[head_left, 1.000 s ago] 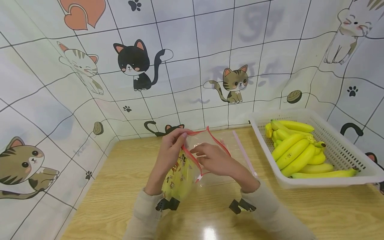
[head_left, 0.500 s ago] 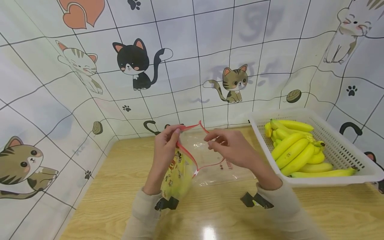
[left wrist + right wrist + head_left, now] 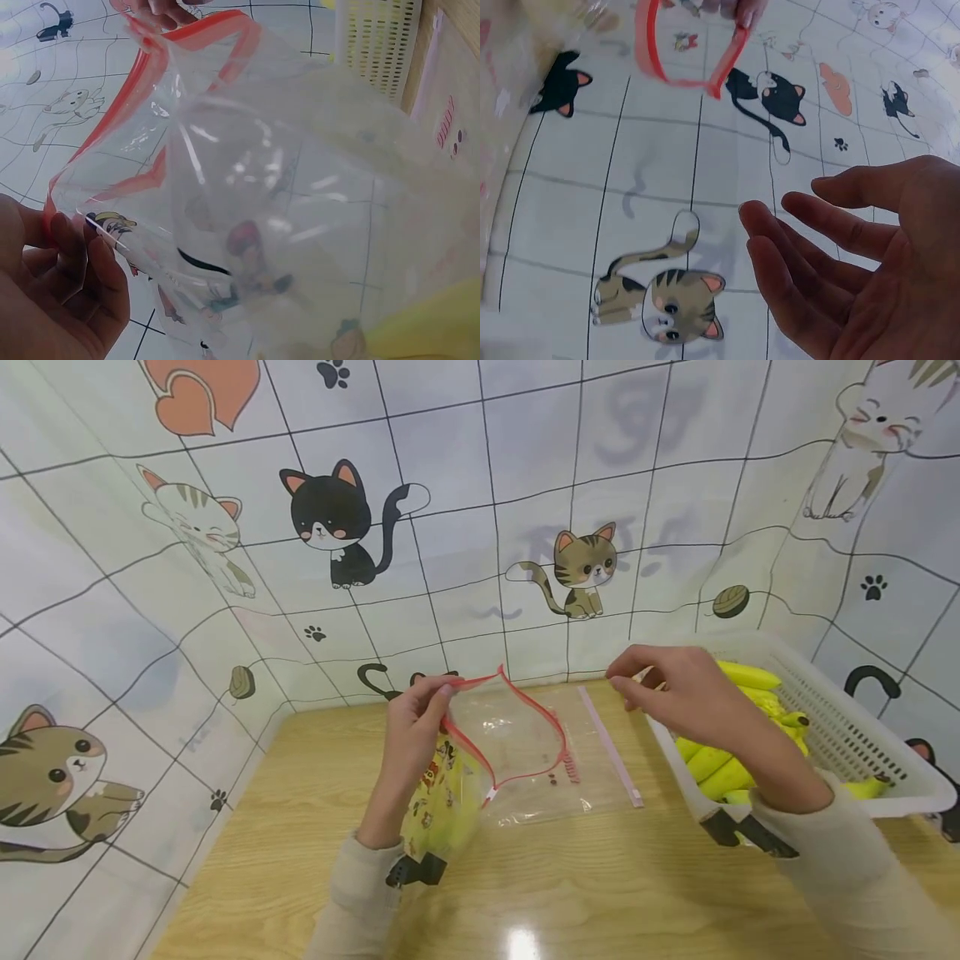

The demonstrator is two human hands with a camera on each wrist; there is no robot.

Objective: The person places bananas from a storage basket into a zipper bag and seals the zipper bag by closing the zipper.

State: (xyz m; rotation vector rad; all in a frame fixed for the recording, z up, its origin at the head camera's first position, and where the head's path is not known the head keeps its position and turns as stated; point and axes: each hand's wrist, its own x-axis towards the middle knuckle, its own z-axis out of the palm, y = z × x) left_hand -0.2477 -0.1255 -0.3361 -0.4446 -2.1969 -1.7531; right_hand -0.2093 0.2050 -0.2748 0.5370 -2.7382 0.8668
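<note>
My left hand [image 3: 408,722] pinches the red zip edge of a clear zip bag [image 3: 446,797] printed with small cartoon figures. The mouth of the bag gapes wide toward the right, and yellow shows through its lower part. In the left wrist view, thumb and fingertips hold the red strip [image 3: 112,124] at its left side. My right hand [image 3: 686,697] holds nothing; it hovers at the left rim of the white basket [image 3: 911,802], fingers loosely bent, partly covering the bananas [image 3: 750,675] inside. The right wrist view shows its fingers [image 3: 802,277] apart.
Flat on the wooden table [image 3: 555,877] lies another clear bag with a pink slider strip [image 3: 611,747], behind and right of the held bag. Cat-printed sheeting [image 3: 450,527] rises at the back and both sides. The basket stands at the right against it.
My right hand has moved from the bag's mouth rightward to the basket, its fingers away from the red edge. My left hand shifted slightly left early on and keeps its pinch; the mouth has widened.
</note>
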